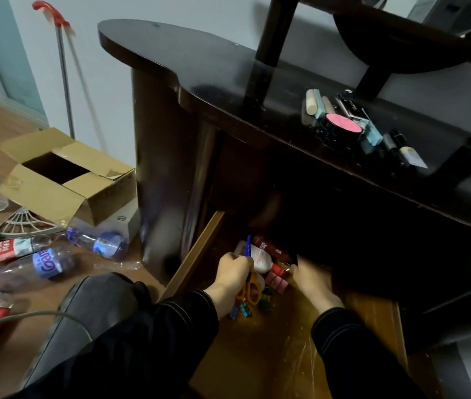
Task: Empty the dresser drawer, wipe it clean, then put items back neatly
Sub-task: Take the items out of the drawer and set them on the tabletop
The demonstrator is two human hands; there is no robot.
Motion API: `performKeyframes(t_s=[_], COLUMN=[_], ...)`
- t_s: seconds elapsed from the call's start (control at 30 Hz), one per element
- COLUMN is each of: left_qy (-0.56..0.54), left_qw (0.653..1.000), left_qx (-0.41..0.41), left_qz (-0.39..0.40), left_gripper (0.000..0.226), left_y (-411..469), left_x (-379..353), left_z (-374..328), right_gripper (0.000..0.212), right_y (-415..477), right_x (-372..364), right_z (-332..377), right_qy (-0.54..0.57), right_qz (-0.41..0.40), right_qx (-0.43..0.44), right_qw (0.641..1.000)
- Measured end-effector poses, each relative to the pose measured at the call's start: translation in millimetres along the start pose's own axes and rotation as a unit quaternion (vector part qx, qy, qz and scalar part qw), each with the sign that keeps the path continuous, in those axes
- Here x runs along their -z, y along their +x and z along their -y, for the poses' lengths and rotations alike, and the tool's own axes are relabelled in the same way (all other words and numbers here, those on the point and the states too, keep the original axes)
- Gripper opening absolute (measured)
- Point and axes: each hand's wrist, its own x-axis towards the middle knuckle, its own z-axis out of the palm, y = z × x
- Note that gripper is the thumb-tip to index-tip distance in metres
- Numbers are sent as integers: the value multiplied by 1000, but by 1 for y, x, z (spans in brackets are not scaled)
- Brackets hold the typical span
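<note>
Grip, left hand [233, 273]: fingers curled round the scissors [250, 292], orange handles below the fist; I judge this a hold for lifting them out. Grip, right hand [312, 280]: fingers reach into the dark far end, so I cannot tell their state. Drawer [199, 254] stands pulled out near me, bottle [258, 259] and clips [276, 279] inside. Cosmetics [340, 125] lie on the worktop [228, 82], probably parked for wiping.

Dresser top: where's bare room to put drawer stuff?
Bare: the top left of the post, out to its rounded end; also the drawer floor up front. Crowded: cosmetics right of the post; drawer back, where the left hand grips scissors.
</note>
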Motion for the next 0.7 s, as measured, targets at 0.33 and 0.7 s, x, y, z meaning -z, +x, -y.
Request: performKeyframes(t_s=[0.33,0.7], left_qy=[-1,129], left_qw=[1000,988], left_qx=[5,-59], left_qz=[11,67], left_gripper=[15,14], left_y=[0,-38], left_x=[-1,7], left_z=[1,-5], right_gripper=[39,26], right_y=[-28,-164], right_x=[-1,62], right_z=[-16,-47], right_qy=[401,464], right_qz=[-61,-209], right_qx=[-124,-76], right_qw=[906,858])
